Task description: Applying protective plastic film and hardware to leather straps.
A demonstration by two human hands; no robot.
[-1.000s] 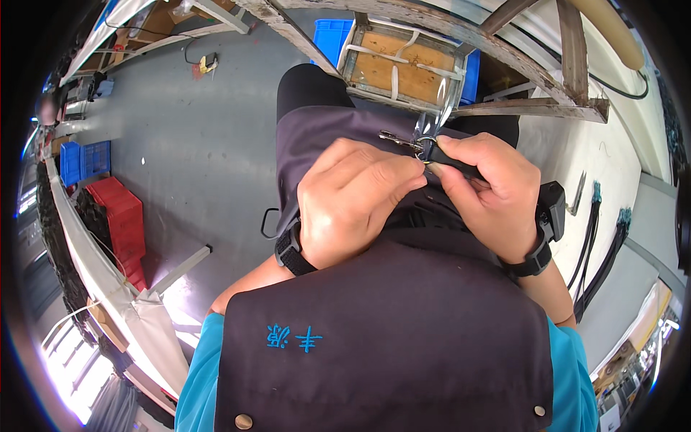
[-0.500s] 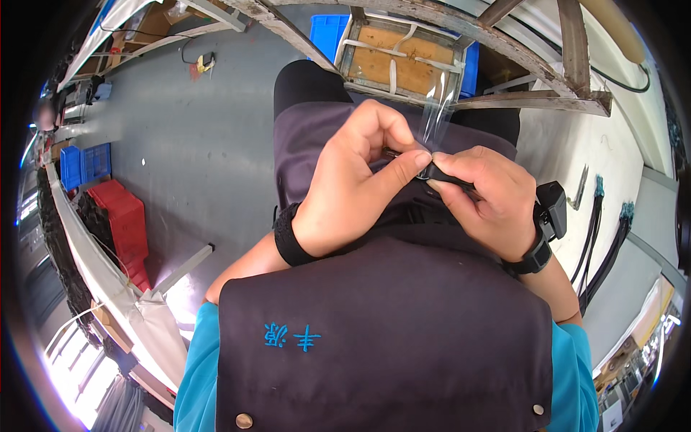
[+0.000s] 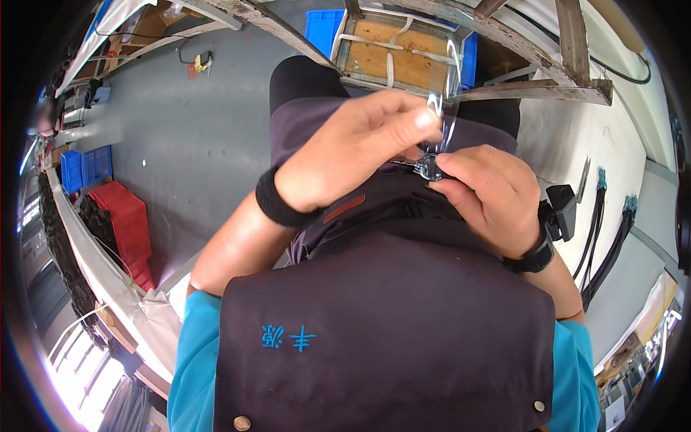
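Note:
In front of my lap, my right hand [image 3: 489, 183] pinches a small dark, shiny piece [image 3: 430, 167] between thumb and fingertips. The piece looks like a metal buckle, though its kind is unclear. From it a clear plastic strip [image 3: 448, 86] rises away from me, catching the light. My left hand [image 3: 367, 133] is closed at this strip, its thumb against it and the fingertips smeared by motion. Below the left fingers a thin dark rod-like part [image 3: 403, 163] shows beside the shiny piece; where it ends is hidden.
A worn metal frame [image 3: 536, 90] stands beyond my knees, with a wooden-bottomed tray [image 3: 374, 47] and blue bins [image 3: 324, 30]. At right, black straps with teal ends [image 3: 596, 216] and tweezers [image 3: 584, 180] lie on a white table [image 3: 554, 144]. Red bins [image 3: 122, 223] stand at left.
My left hand has turned flatter and its thumb has moved from the dark piece up onto the clear strip. More of the shiny piece shows. The right hand keeps its pinch.

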